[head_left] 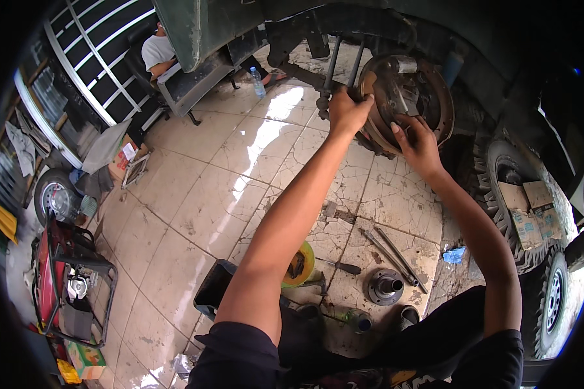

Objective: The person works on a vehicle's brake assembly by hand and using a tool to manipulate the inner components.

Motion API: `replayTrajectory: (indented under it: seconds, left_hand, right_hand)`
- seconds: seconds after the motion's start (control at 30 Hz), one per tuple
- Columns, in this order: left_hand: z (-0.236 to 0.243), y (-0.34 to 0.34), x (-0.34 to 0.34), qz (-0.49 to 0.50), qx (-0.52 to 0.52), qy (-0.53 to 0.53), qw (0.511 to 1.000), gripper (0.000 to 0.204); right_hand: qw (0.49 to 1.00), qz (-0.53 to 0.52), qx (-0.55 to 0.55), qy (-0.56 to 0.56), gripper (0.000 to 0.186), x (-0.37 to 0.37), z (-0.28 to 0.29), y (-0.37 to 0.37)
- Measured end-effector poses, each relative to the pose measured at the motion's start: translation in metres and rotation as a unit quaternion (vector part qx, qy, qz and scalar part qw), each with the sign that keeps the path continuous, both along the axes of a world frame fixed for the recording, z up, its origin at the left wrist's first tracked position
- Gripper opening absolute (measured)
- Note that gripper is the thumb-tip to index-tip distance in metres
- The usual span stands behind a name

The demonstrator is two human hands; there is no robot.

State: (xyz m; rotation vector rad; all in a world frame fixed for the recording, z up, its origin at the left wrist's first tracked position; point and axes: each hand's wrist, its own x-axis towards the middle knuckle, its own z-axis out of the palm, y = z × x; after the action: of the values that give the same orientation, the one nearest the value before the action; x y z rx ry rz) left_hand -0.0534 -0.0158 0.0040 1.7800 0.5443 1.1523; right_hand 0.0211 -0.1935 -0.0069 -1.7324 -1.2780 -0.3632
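Observation:
A rusty round brake assembly [444, 107] with curved shoes is mounted under a dark vehicle body, beside two upright dark rods [333, 61]. My left hand [349, 113] is closed on the assembly's left edge, thumb reaching over it, next to the rods. Lower right, my right hand [416, 146] has its curled fingers on a curved part inside the assembly. On the tiles below lie two long metal bars [392, 256], a flanged hub [384, 287], a screwdriver [347, 266] and a yellow tub [301, 262] with dark contents, partly behind my left arm.
Another person [156, 52] sits upper left near a water bottle [257, 81]. A red framed machine [78, 279], a small wheel [55, 194] and cardboard line the left. Large tyres [551, 305] with cardboard stand at right. A dark bin [211, 292] sits low centre-left.

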Motion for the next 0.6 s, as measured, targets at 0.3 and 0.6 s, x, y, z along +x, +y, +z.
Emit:
replayTrajectory:
  seconds: [0.3, 0.6]
  left_hand:
    - [0.003, 0.004, 0.001, -0.08, -0.121, -0.019, 0.989, 0.031]
    - [-0.005, 0.0, 0.011, -0.044, -0.112, -0.123, 0.985, 0.034]
  right_hand:
    - [0.999, -0.028, 0.008, -0.012, 0.053, -0.006, -0.009, 0.006]
    - [0.999, -0.043, 0.015, -0.027, 0.054, -0.01, -0.014, 0.017]
